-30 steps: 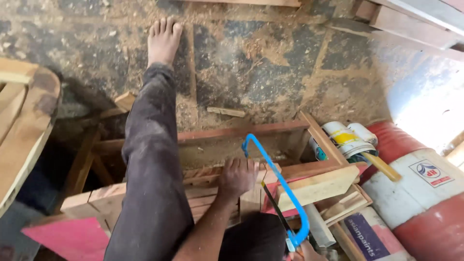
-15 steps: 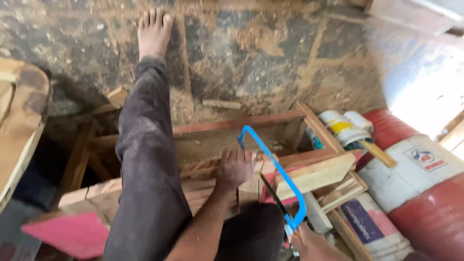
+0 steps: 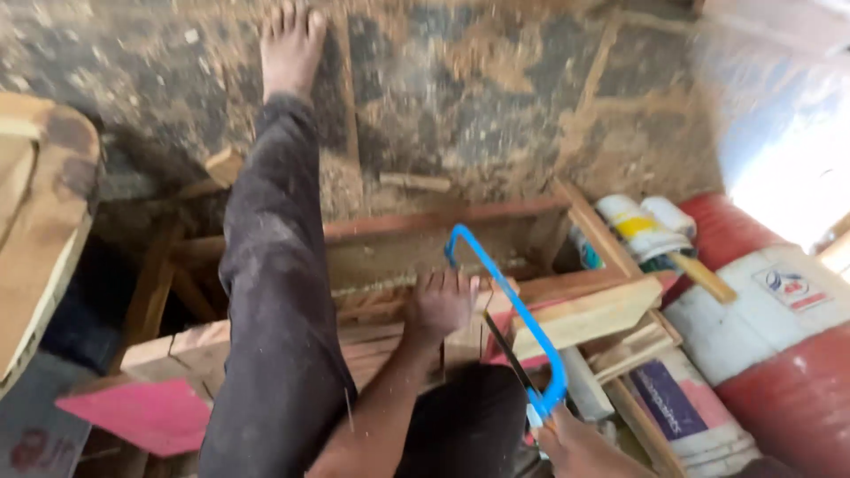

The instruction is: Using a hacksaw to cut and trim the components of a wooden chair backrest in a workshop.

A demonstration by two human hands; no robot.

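My left hand [image 3: 440, 305] presses flat on a stack of wooden strips [image 3: 390, 341] lying across a low wooden frame [image 3: 425, 221]. At the bottom edge my right hand [image 3: 580, 447] grips the handle of a blue-framed hacksaw [image 3: 509, 314]. Its frame arches up toward the far side of my left hand, and its dark blade runs along just right of that hand. My left leg in dark trousers [image 3: 274, 292] stretches forward over the wood, the bare foot [image 3: 289, 44] on the floor.
Sawdust covers the stone floor [image 3: 496, 97]. A red and white drum [image 3: 779, 327] lies at the right beside bottles [image 3: 642, 226] and a light plank [image 3: 589, 314]. A pink board [image 3: 146, 412] sits lower left, and a curved wooden piece [image 3: 40, 230] at far left.
The saw frame has slid forward past my left hand, and my right hand has come into view at the bottom edge. My left hand stays on the wood.
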